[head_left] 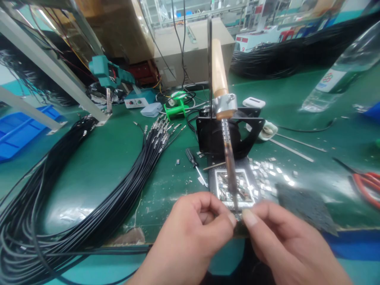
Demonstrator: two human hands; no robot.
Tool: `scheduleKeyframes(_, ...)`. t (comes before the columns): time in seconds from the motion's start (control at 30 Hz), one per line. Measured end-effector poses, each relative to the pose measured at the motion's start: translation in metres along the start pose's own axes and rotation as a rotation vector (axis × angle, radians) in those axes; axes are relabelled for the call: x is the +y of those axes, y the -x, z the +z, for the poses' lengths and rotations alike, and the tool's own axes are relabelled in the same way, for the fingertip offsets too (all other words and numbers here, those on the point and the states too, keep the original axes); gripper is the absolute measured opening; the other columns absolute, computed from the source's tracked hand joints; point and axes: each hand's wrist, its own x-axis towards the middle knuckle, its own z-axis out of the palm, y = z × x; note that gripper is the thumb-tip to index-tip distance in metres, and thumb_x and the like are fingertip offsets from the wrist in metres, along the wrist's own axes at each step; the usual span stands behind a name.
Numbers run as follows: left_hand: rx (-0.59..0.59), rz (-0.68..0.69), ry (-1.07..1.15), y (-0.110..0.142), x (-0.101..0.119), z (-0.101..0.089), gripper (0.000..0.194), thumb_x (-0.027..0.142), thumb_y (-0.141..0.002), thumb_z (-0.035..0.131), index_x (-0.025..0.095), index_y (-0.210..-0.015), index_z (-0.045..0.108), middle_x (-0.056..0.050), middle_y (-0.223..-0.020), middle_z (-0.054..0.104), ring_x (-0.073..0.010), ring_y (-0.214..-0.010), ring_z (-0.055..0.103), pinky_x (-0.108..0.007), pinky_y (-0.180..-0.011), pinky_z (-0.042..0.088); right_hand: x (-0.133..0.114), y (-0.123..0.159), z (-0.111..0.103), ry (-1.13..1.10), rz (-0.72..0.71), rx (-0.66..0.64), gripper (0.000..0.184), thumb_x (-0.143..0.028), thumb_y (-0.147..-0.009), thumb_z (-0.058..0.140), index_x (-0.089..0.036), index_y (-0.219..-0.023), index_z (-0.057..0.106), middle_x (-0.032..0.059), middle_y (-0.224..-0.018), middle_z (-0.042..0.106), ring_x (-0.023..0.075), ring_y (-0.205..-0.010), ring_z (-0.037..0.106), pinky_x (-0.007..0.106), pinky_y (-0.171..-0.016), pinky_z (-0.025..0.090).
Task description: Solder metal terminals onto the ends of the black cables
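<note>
A tiny silvery metal part (238, 217) sits between the fingertips at the bench's near edge, its outline blurred. The bare left hand (204, 225) and bare right hand (285, 233) each have thumb and forefinger pinched closed on it. It should be very light, rigid and easily dropped; its outer edges look the best hold, clear of the probably hot tip.

At twelve o'clock from the part, a wooden-handled soldering iron (228, 152) points down; whether its tip touches is unclear. Behind the tip lies a white-rimmed rectangular tray (217, 184) of scraps, with loose silvery pieces (278, 170) at one o'clock.

The smooth green benchtop (103, 158) reflects light and is littered with bits. A thick black cable bundle (130, 190) curves round at nine o'clock, a dark-handled screwdriver (190, 157) lies between ten and eleven, and red-handled pliers or cutters (368, 186) near three. Farther off, a clear plastic bottle (326, 87) lies toward one-thirty, and a large cardboard box (190, 59) stands toward eleven.
</note>
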Motion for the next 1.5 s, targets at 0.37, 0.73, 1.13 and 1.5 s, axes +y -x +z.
scheduleKeyframes(0.37,0.012,0.019,0.006,-0.001,0.000,-0.001,0.022,0.033,-0.080,0.073,0.014,-0.080,0.062,-0.002,-0.075,0.060,-0.0126,-0.071,0.047,-0.025,-0.066,0.036,-0.004,-0.005,0.004,0.077,-0.076,0.142,0.046,-0.056,-0.097,0.055,-0.021,-0.068,0.059,-0.0014,-0.052,0.049,0.0116,-0.044,0.046,0.019,-0.040,0.039)
scheduleKeyframes(0.73,0.003,0.033,0.025,-0.003,0.000,0.000,0.019,0.029,-0.079,0.074,0.014,-0.081,0.062,-0.003,-0.081,0.062,-0.0125,-0.074,0.049,-0.025,-0.071,0.039,-0.011,-0.010,0.015,0.115,-0.126,0.398,0.048,-0.068,-0.083,0.065,-0.023,-0.068,0.063,-0.0011,-0.048,0.043,0.0159,-0.046,0.048,0.023,-0.039,0.040)
scheduleKeyframes(1.13,-0.002,0.034,0.028,-0.003,0.002,0.000,0.019,0.029,-0.079,0.073,0.014,-0.080,0.062,-0.002,-0.076,0.060,-0.0120,-0.071,0.046,-0.024,-0.065,0.035,-0.004,-0.005,0.004,0.050,-0.155,0.133,0.044,-0.051,-0.102,0.053,-0.022,-0.071,0.064,-0.0013,-0.055,0.056,0.0094,-0.046,0.049,0.014,-0.042,0.042)
scheduleKeyframes(1.5,0.001,0.033,0.019,-0.004,0.001,-0.002,0.019,0.029,-0.079,0.074,0.015,-0.079,0.061,-0.001,-0.074,0.058,-0.0118,-0.070,0.045,-0.023,-0.064,0.034,-0.002,0.000,0.002,0.048,-0.158,0.115,0.043,-0.049,-0.103,0.053,-0.022,-0.071,0.063,-0.0019,-0.056,0.056,0.0088,-0.047,0.050,0.013,-0.044,0.043)
